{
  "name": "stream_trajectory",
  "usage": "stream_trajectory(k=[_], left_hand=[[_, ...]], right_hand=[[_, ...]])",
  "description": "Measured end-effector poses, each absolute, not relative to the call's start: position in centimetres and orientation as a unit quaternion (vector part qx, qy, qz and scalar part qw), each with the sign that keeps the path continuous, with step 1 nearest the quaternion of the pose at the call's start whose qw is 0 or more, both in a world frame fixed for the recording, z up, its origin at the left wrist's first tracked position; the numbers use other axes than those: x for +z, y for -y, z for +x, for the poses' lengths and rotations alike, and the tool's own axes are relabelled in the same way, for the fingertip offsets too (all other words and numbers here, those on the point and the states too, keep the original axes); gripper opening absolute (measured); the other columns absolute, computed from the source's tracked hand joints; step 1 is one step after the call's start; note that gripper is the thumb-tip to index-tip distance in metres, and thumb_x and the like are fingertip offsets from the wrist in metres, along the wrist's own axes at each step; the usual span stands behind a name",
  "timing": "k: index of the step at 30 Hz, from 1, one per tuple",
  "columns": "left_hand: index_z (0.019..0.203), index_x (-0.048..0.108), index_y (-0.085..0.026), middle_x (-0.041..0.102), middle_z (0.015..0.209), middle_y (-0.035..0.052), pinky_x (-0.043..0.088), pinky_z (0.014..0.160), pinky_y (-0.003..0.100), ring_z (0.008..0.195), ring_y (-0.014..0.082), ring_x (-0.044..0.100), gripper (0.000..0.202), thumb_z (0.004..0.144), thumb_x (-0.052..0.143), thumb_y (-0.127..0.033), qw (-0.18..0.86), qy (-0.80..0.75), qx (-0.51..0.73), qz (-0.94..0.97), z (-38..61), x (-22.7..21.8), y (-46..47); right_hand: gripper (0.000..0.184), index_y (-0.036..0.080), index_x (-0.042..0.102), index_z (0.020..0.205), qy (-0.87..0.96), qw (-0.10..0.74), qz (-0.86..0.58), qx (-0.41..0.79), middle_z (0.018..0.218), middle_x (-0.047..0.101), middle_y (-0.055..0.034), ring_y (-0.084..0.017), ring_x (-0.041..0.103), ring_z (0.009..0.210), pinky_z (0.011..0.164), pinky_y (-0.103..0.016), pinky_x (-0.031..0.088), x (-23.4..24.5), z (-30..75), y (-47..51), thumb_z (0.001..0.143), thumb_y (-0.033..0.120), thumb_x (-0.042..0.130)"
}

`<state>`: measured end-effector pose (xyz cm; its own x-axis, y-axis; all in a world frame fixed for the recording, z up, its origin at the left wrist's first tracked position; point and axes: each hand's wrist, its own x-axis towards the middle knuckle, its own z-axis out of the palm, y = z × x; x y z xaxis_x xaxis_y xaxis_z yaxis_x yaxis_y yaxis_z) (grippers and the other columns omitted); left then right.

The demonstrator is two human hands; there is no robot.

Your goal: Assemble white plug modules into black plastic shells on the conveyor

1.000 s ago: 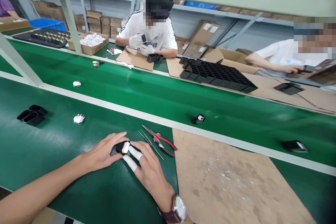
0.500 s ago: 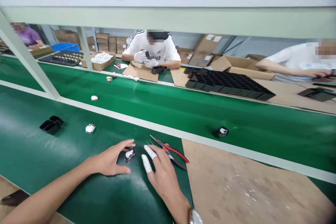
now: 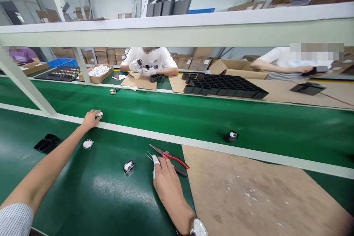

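Note:
My left hand reaches over the white rail, its fingers closed on a small circuit board with a white top at the conveyor's near edge. My right hand, with white finger cots, rests low on the green table, fingers curled round a pair of tweezers; the tweezers' thin tips stick out, the rest hidden. Beside it lie red-and-black pliers, partly under the hand. A black housing with a white-topped board inside lies between my arms. Another white-topped board sits near my left forearm.
Black empty housings stand at the left. A cardboard sheet covers the table at right. On the green belt are a filled black housing and a small part. A rail and post cross ahead; co-workers sit beyond.
My left hand has left the housing on the table and moved forward and left to the board on the belt. My right hand's fingers have closed round the tweezers. The view has tilted up.

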<state>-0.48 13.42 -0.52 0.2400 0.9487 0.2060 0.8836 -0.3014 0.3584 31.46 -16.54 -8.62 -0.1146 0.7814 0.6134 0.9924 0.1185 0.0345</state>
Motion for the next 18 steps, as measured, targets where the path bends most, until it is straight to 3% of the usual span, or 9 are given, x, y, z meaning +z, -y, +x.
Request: stream_trajectory(k=[3,8,13,15,18], left_hand=[[0.109,0.069,-0.012,0.072,0.109,0.0180,0.053,0.104,0.049,0.114,0.0348,0.064,0.030,0.089,0.062,-0.033,0.096,-0.556,0.207,0.799,0.2,-1.3,-12.4],[0.114,0.064,-0.020,0.070,0.112,0.0098,0.059,0.095,0.041,0.103,0.0263,0.068,0.031,0.093,0.060,-0.043,0.141,-0.467,0.216,0.846,0.8,-2.3,-6.4],[0.116,0.067,-0.023,0.070,0.121,0.0099,0.052,0.104,0.050,0.117,0.0323,0.064,0.029,0.094,0.067,-0.042,0.150,-0.410,0.187,0.880,-0.4,-1.3,0.4],[0.126,0.066,-0.025,0.067,0.130,0.0106,0.051,0.106,0.051,0.122,0.0326,0.062,0.036,0.096,0.069,-0.045,0.171,-0.402,0.197,0.877,0.3,-0.6,2.9],[0.143,0.056,-0.028,0.064,0.136,0.0105,0.057,0.101,0.044,0.118,0.0289,0.066,0.064,0.088,0.081,-0.049,0.281,-0.355,0.182,0.873,2.9,-0.6,6.5]], right_hand=[[0.049,0.013,0.064,0.119,0.728,0.223,-0.621,-0.187,0.101,0.067,-0.0131,-0.029,0.065,0.095,0.090,-0.046,0.060,-7.9,31.4,16.9,0.081,-0.009,0.044],[0.036,0.015,0.065,0.107,0.764,0.292,-0.562,-0.123,0.104,0.064,-0.0119,-0.026,0.060,0.088,0.075,-0.038,0.058,-5.9,31.0,17.3,0.084,-0.005,0.046],[0.038,0.015,0.064,0.116,0.769,0.341,-0.531,-0.101,0.105,0.063,-0.0114,-0.023,0.060,0.084,0.065,-0.034,0.054,-5.0,30.1,17.5,0.088,-0.002,0.044],[0.035,0.016,0.065,0.114,0.769,0.344,-0.529,-0.104,0.104,0.064,-0.0105,-0.021,0.059,0.080,0.064,-0.033,0.053,-4.9,29.8,17.5,0.091,0.000,0.044],[0.029,0.016,0.065,0.105,0.769,0.351,-0.523,-0.111,0.103,0.064,-0.0101,-0.020,0.058,0.077,0.064,-0.032,0.051,-4.8,29.5,17.5,0.092,0.000,0.045]])
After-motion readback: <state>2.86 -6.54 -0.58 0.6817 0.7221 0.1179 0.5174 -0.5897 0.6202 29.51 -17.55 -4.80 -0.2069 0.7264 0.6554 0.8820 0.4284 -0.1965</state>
